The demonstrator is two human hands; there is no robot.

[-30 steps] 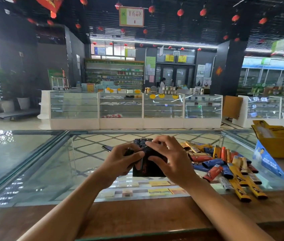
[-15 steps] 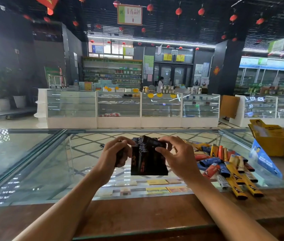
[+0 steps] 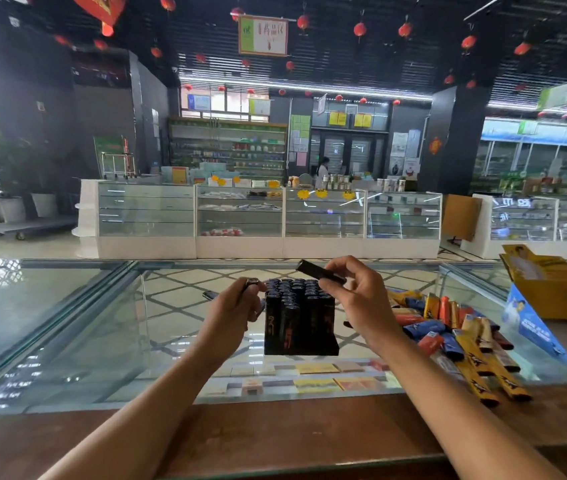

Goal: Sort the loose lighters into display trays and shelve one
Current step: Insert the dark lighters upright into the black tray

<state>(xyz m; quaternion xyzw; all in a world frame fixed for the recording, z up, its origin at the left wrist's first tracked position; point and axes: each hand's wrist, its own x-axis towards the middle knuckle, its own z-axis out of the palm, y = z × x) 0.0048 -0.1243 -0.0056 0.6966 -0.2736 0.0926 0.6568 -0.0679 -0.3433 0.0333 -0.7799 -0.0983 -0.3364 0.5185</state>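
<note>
Black display tray (image 3: 299, 320) stands upright on the glass counter (image 3: 67, 323) between my hands, its slots nearly all full of black lighters. Change: half a second ago both hands were at the tray. Now my right hand (image 3: 355, 299) is up, pinching one black lighter (image 3: 320, 271) sideways just above the back rows. Left hand (image 3: 237, 306) is curled round a second lighter (image 3: 250, 282) beside the tray's left edge. Probably filling the last slots; shelving not started. Coloured loose pile (image 3: 448, 327) lies just right, unsorted, with a yellow box (image 3: 545, 285) beyond. My right wrist sits between pile and tray.
</note>
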